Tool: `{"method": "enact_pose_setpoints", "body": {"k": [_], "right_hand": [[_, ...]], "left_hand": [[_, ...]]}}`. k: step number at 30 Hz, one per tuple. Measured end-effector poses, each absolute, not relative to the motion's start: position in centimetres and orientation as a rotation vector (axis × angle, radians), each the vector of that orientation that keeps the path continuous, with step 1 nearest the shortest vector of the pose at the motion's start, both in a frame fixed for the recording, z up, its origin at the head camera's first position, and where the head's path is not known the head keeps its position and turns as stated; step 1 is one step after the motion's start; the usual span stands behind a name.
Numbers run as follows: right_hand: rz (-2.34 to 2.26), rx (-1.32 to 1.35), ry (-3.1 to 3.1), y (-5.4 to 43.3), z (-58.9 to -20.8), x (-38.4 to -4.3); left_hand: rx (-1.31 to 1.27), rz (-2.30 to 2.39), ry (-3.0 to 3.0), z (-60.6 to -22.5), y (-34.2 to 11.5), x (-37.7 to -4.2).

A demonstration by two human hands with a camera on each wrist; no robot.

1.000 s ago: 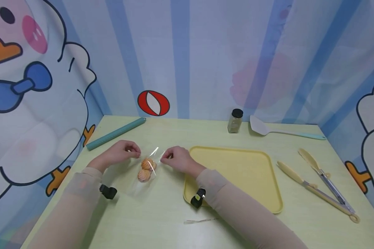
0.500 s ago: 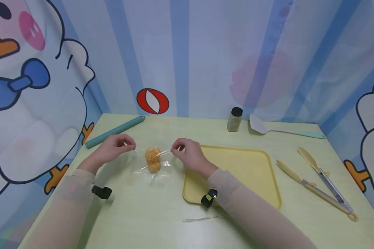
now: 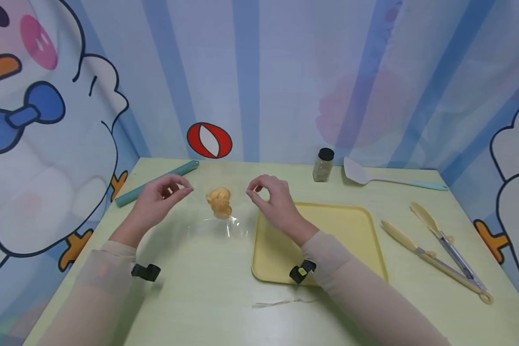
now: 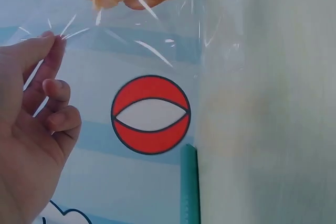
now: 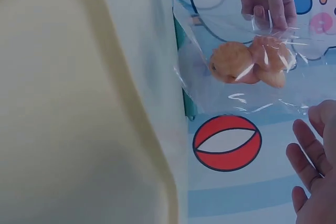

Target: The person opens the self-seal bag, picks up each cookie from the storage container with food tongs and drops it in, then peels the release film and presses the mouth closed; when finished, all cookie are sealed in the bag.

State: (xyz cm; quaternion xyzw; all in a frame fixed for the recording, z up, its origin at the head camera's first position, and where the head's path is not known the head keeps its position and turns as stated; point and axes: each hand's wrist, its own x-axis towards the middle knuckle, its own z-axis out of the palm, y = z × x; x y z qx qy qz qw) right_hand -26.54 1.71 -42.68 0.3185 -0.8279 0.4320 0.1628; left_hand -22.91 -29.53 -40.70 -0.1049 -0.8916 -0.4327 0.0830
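Observation:
A clear plastic bag (image 5: pixel 241 98) of swirled cookies (image 3: pixel 219 202) hangs between my hands, raised over the table in the head view. My left hand (image 3: pixel 157 204) pinches one side of the bag between thumb and forefinger, its other fingers loosely bent, as the left wrist view shows. On the opposite side, my right hand (image 3: pixel 277 202) pinches the bag's edge with thumb and fingertip. The cookies (image 5: pixel 252 61) lie bunched together inside the film, apart from both hands. Much of the bag's outline is too transparent to follow in the head view.
A yellow tray (image 3: pixel 328 206) lies under my right forearm. Behind my left hand is a teal rolling pin (image 3: pixel 131 194). A black-lidded jar (image 3: pixel 323 166) and a spatula (image 3: pixel 358 173) sit at the back, tongs (image 3: pixel 399 235) at right, a thin strip (image 3: pixel 274 303) in front.
Both hands have risen with the bag, lifting the cookies higher and farther back. The hands have spread apart and the bag has turned, its cookies shifting from lying flat to bunched.

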Motion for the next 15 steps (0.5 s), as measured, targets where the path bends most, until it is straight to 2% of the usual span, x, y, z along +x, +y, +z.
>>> {"method": "enact_pose_setpoints", "body": {"k": [7, 15], "right_hand": [[1.252, 0.944, -2.253, 2.11, -42.05, -26.17], [1.231, 0.972, -2.285, 2.40, -42.96, -26.02]], "left_hand": [[-0.353, -1.314, -2.538, -39.71, -28.77, -22.29], [-0.360, -1.364, -2.561, -40.42, -29.07, -22.25]]}}
